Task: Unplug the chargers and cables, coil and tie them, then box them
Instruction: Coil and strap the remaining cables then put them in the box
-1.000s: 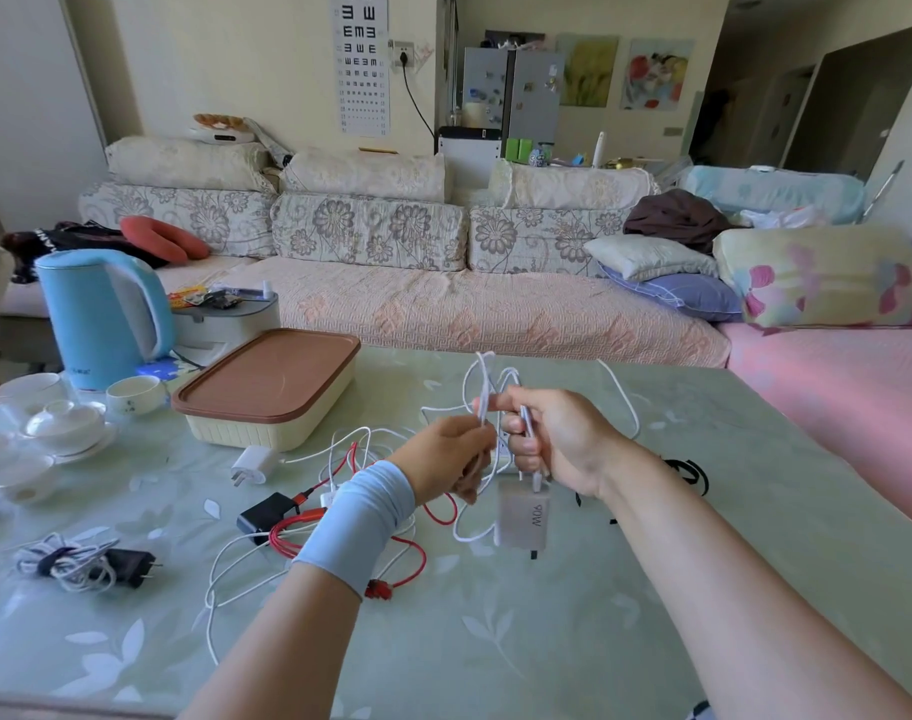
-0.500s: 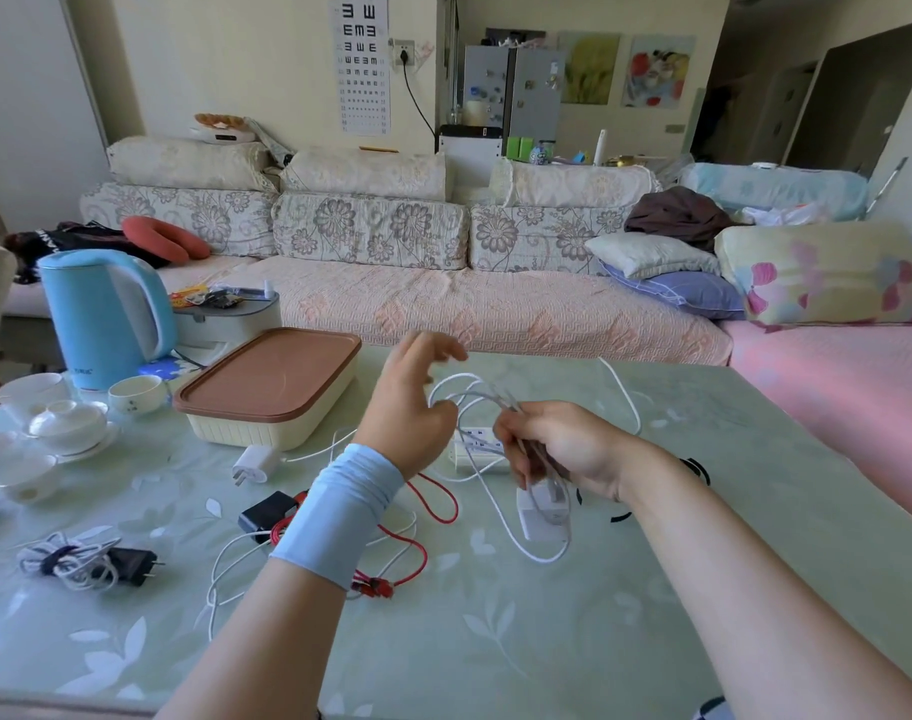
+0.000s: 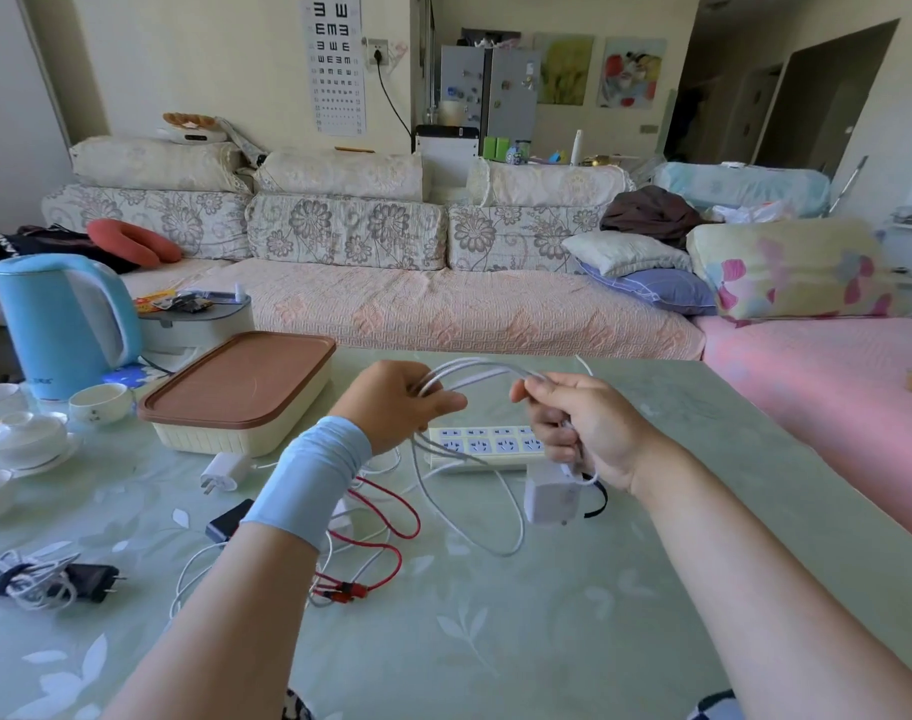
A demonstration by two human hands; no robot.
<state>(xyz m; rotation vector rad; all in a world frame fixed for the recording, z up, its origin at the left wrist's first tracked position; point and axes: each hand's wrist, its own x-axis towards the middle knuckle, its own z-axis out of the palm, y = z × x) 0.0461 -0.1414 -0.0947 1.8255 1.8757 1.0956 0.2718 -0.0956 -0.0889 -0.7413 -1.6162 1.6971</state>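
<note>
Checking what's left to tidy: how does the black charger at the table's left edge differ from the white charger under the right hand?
The black charger lies on the table; the white charger hangs under the right hand. The black charger's bundled cable is tied with a dark strap; the white charger's white cable runs in loose loops between left hand and right hand. Both are unplugged.

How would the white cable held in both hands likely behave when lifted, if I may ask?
Probably floppy: the white cable sags in loose loops. Its charger block, hanging below the right hand, likely weighs that end down and swings. Untied loops may slip apart.
</note>
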